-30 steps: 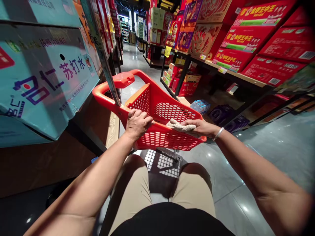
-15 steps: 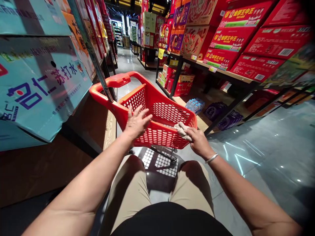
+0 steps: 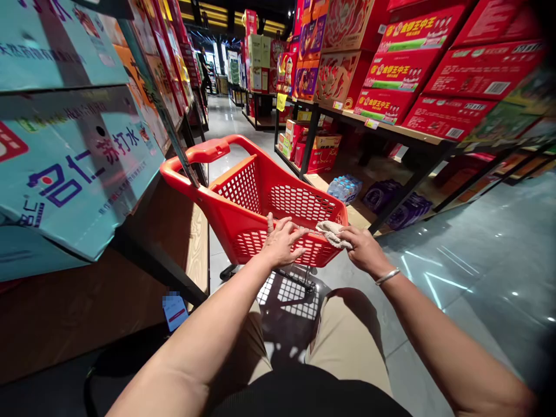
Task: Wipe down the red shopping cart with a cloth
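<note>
The fingers of the left hand [image 3: 281, 240] are spread apart and lie flat against the near rim of the red shopping cart [image 3: 243, 191], gripping nothing. Just to its right, the fingers of the right hand [image 3: 364, 249] are pinched together on a crumpled beige cloth [image 3: 332, 231], pressing it onto the near right corner of the cart's rim. A silver bracelet [image 3: 387, 276] circles the right wrist. The cart's mesh basket stands on a grey tiled floor [image 3: 456, 289], its handle at the far end close to a left-hand shelf of pale blue cartons [image 3: 73, 168]. Across the aisle, a right-hand shelf carries red boxes [image 3: 434, 69], with packs of water bottles [image 3: 345, 186] on its lowest board.
</note>
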### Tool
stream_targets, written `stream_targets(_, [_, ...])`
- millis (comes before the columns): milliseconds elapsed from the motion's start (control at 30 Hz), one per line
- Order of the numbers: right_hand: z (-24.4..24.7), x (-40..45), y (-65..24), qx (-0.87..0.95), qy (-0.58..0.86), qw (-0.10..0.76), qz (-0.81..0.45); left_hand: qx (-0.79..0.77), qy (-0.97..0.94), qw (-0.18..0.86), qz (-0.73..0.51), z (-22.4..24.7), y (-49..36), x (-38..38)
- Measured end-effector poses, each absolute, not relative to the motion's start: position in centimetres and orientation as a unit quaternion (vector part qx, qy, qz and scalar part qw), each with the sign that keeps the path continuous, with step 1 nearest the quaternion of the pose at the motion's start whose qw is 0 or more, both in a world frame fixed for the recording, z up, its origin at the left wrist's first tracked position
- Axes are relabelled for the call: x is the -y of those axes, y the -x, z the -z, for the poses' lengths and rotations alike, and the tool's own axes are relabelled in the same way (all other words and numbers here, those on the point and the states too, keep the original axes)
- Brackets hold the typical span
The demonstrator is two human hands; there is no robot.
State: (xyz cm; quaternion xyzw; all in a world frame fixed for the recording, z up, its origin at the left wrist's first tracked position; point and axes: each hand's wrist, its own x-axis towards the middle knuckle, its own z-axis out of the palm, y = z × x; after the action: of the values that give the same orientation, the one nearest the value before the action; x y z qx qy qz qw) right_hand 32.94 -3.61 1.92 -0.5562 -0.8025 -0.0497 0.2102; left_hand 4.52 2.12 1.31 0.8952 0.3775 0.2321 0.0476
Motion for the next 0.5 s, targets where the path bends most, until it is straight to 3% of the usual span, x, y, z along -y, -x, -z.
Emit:
stream_targets(300, [-2.2,2.4,-33.7,0.771,0.608,0.186,0.043,-0.379,-0.897,0.071,-0.216,-1.4,-7.1,-3.5])
stream_targets(500, [-0.9,4.5,-32.4,0.785,0.567,0.246,0.044,-0.372,-0.898,0.069,-0.225,-1.8,-5.4,-5.2])
